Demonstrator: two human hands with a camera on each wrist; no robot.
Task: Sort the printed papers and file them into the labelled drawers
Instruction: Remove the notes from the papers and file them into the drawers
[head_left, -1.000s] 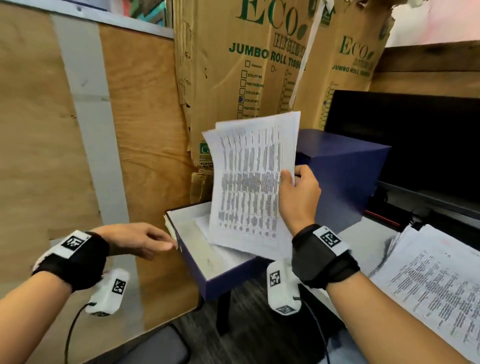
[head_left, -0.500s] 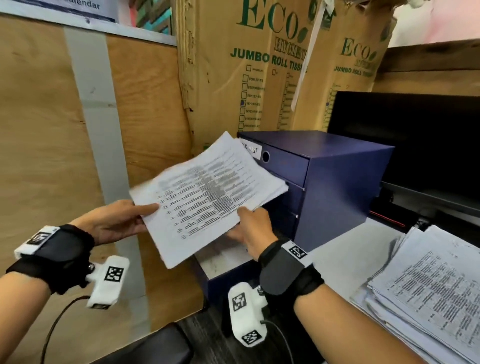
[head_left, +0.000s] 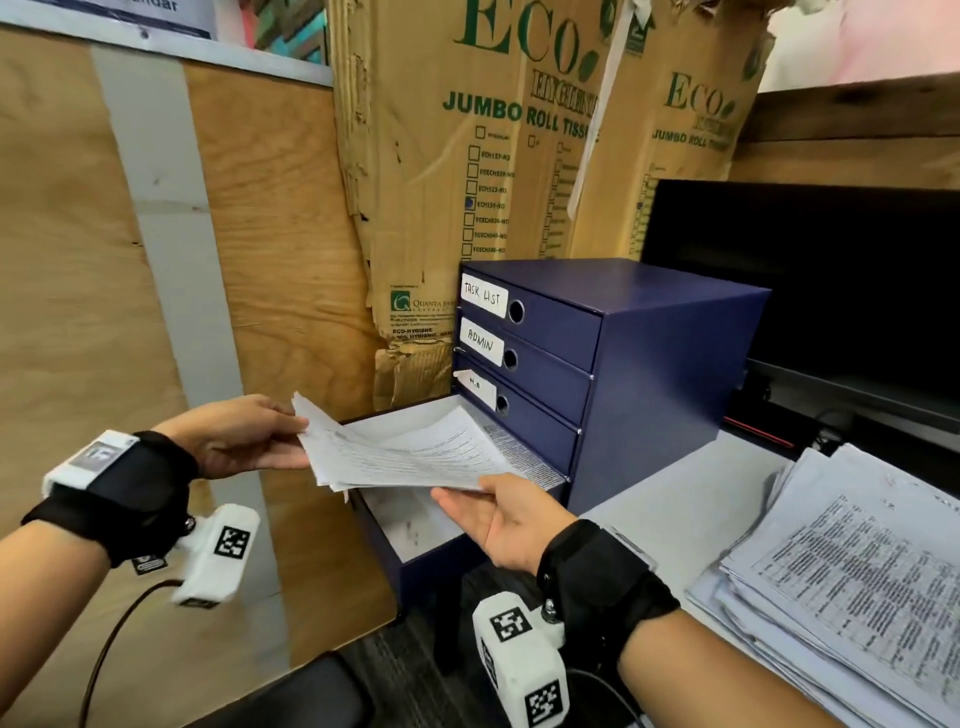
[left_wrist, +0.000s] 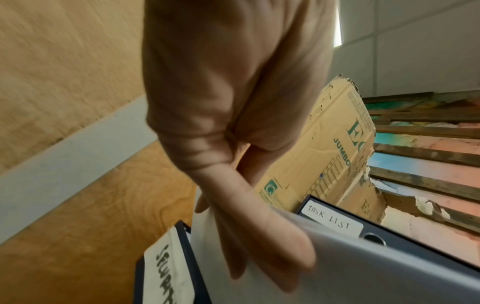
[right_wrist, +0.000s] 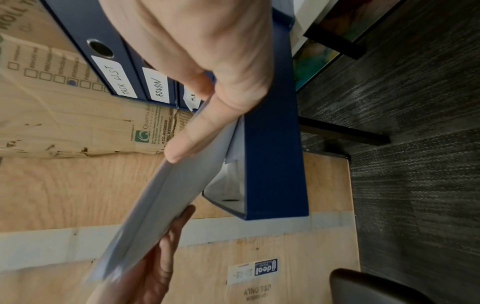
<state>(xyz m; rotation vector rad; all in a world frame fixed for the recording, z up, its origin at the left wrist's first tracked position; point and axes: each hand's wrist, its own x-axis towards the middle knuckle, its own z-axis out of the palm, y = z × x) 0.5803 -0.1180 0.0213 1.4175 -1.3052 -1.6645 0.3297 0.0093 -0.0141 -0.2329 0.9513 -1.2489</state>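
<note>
The sheaf of printed papers (head_left: 395, 457) lies nearly flat above the open bottom drawer (head_left: 415, 535), its long axis running from 9 o'clock to 3 o'clock, the far end dipping toward the cabinet (head_left: 670, 364); the left hand (head_left: 244, 436) pinches the 9 o'clock edge, thumb on top, fingers under; the right hand (head_left: 498, 519) cups the near edge at 5 o'clock, palm up, thumb over the sheets; the drawers above, closed, read TASK LIST, ADMIN and H.R; a paper stack (head_left: 852, 582) rests on the surface (head_left: 670, 514) at 3 o'clock; cardboard boxes (head_left: 467, 171) stand behind.
</note>
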